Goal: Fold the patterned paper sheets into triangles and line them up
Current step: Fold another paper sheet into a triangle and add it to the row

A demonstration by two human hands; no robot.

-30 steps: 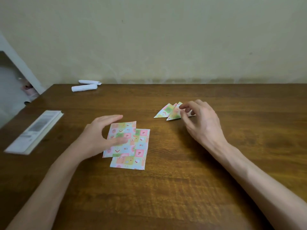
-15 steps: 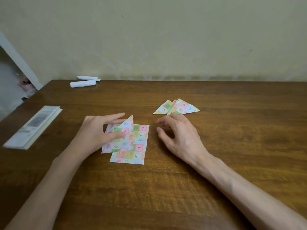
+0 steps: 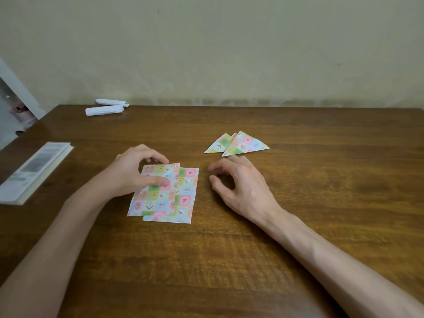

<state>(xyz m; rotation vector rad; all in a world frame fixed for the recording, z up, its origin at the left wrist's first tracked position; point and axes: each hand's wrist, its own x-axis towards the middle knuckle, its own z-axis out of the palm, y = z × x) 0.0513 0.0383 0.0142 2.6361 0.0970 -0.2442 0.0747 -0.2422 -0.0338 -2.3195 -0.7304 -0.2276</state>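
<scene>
Two flat patterned paper sheets lie overlapped at the table's middle: the top sheet (image 3: 153, 198) over the lower sheet (image 3: 186, 198). My left hand (image 3: 135, 174) pinches the top sheet, thumb on its face and fingers curled over its far edge. Two folded patterned triangles (image 3: 241, 144) lie overlapped further back to the right. My right hand (image 3: 241, 187) hovers between the sheets and the triangles with loosely curled fingers, holding nothing.
A white booklet (image 3: 34, 171) lies at the wooden table's (image 3: 321, 180) left edge. Two white paper rolls (image 3: 104, 109) sit at the back left near the wall. The table's left edge drops off beside the booklet.
My right hand left the triangles and drew back toward the sheets. My left hand took hold of the top sheet; its corner lifted briefly and now lies flatter.
</scene>
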